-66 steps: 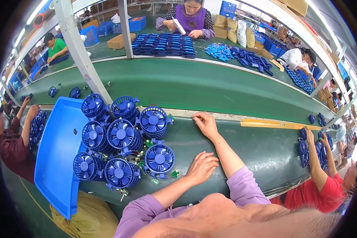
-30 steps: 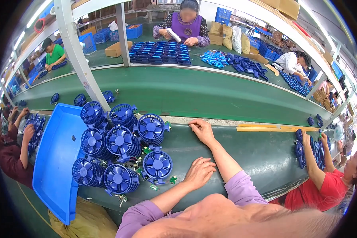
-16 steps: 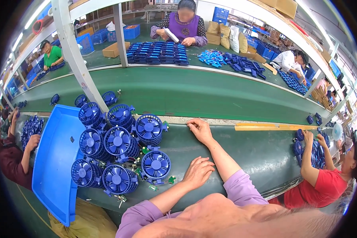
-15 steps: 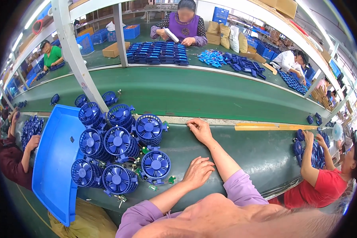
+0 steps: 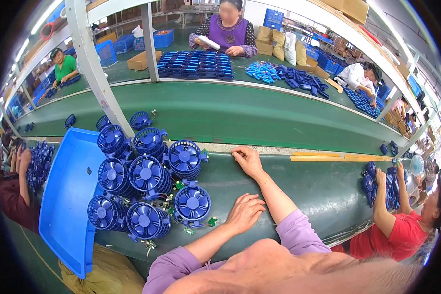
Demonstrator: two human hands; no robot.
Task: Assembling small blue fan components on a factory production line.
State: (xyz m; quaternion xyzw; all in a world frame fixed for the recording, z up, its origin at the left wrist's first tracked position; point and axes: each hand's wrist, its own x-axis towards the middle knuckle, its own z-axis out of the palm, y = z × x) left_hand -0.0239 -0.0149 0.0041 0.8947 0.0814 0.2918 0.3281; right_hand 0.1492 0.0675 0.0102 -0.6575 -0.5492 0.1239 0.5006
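My left hand (image 5: 245,213) lies on the dark green bench, palm down, its fingers stretched out and holding nothing. Farther off, my right hand (image 5: 248,161) rests by the bench's far edge with loosely bent fingers, and nothing shows in them. To the left of both hands stand stacks of blue fan housings (image 5: 146,174) with round cages and blades facing up. Nearest to my left hand is the front right fan housing (image 5: 192,202), apart from it. Small green circuit boards (image 5: 212,221) and wires stick out beside the stacks.
A light blue tray (image 5: 66,181) leans at the left of the stacks. Beyond the bench runs a green conveyor belt (image 5: 240,115) carrying a few fan housings (image 5: 140,120). A white post (image 5: 90,63) rises behind the stacks. Co-workers sit at both sides and across.
Both my hands stay where they were. The fan housings on the belt have shifted slightly right. Co-workers at the left and right have moved their hands.
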